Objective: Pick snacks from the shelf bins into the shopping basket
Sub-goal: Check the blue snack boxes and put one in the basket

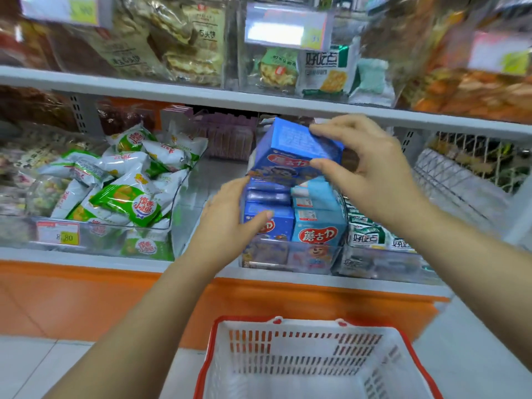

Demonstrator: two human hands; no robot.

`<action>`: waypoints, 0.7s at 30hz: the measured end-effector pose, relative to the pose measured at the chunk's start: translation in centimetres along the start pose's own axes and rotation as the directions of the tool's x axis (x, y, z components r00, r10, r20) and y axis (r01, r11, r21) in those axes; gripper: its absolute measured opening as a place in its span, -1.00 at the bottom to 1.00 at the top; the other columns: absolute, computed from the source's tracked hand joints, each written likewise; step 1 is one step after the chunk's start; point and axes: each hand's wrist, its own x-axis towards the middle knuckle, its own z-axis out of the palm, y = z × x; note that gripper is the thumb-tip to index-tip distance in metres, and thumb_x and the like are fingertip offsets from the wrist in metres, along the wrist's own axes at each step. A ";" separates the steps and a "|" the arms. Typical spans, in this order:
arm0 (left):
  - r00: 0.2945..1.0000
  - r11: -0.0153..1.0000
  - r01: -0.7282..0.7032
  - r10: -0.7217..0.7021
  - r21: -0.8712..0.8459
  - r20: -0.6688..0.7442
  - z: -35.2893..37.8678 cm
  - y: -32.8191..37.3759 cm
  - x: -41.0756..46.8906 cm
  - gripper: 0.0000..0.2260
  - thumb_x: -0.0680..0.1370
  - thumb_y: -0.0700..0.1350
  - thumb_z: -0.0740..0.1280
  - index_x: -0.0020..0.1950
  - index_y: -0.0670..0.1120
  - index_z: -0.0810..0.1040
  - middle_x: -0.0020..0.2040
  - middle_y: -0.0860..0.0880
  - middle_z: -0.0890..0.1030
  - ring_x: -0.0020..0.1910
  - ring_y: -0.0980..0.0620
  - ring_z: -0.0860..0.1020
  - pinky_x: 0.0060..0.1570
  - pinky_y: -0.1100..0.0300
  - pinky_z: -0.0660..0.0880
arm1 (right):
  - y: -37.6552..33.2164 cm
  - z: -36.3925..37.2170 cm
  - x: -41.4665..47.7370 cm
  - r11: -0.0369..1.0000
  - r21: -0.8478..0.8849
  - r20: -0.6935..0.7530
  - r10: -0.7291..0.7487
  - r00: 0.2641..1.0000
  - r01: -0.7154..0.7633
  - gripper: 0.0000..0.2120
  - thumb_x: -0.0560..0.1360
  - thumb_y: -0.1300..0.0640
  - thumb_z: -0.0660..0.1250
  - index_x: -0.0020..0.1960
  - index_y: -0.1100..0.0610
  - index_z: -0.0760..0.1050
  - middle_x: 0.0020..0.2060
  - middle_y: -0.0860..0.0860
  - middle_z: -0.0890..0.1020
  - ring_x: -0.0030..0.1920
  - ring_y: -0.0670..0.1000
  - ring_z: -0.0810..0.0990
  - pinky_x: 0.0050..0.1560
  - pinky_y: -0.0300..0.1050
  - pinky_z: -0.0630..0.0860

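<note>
Head view shows the blue snack box [296,145] raised above its clear bin [288,256] and tilted. The right grip [371,174] pinches it at the top edge and front, fingers above and thumb below. At 7 o'clock of the box, the left grip [230,214] curls round the left side of the stacked boxes [316,234] in the bin, thumb on a front face, seemingly steadying them. At 6 o'clock, low in the frame, sits the shopping basket [211,341] with nothing visible inside. I judge the picking barely begun: this box is not yet in the basket, and more may follow. The basket's near part is cut off by the frame edge. The green-and-white packets [126,197] at 9 o'clock and the upper-shelf goods are blurred.
</note>
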 end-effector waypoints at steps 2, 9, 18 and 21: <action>0.999 0.998 0.041 -0.042 -0.052 -0.013 -0.6 1.7 -1.3 -0.40 0.52 -0.01 0.39 0.50 -0.02 0.23 0.43 0.03 0.34 0.37 0.14 0.30 0.17 0.39 0.18 | -1.0 -1.2 -1.2 1.000 0.010 -0.037 0.008 0.999 -0.007 -0.61 0.44 0.13 0.38 0.26 0.19 0.53 0.04 -0.04 0.46 0.08 -0.17 0.42 0.14 -0.40 0.36; 0.992 0.921 0.052 -0.004 -0.387 0.123 -2.8 6.9 -6.4 -0.54 0.46 -0.10 0.43 0.30 0.18 0.40 0.24 0.18 0.53 0.22 0.31 0.46 0.18 0.24 0.45 | -4.2 -2.7 -7.2 0.995 0.102 0.080 -0.028 0.996 0.020 -0.53 0.41 -0.02 0.35 0.24 0.22 0.53 0.03 -0.08 0.54 0.06 -0.21 0.48 0.18 -0.37 0.40; 0.966 0.758 0.168 -0.001 -0.630 0.257 -1.6 4.9 -10.2 -0.62 0.30 -0.19 0.42 0.10 -0.02 0.52 0.01 0.16 0.66 0.07 0.20 0.59 -0.06 0.34 0.52 | -5.1 -3.4 -11.4 0.898 0.302 0.291 0.232 0.928 -0.319 -0.42 0.28 -0.01 0.54 0.24 -0.15 0.42 0.07 -0.24 0.60 0.10 -0.29 0.55 0.17 -0.38 0.44; 0.960 0.732 0.189 0.001 -0.654 0.278 -1.3 4.7 -10.1 -0.60 0.30 -0.19 0.42 0.11 0.01 0.53 0.04 0.15 0.66 0.09 0.19 0.59 -0.05 0.33 0.52 | -4.9 -3.5 -11.5 0.878 0.314 0.300 0.268 0.915 -0.360 -0.56 0.28 0.16 0.58 0.09 -0.10 0.54 -0.04 -0.28 0.64 0.03 -0.32 0.57 0.06 -0.48 0.41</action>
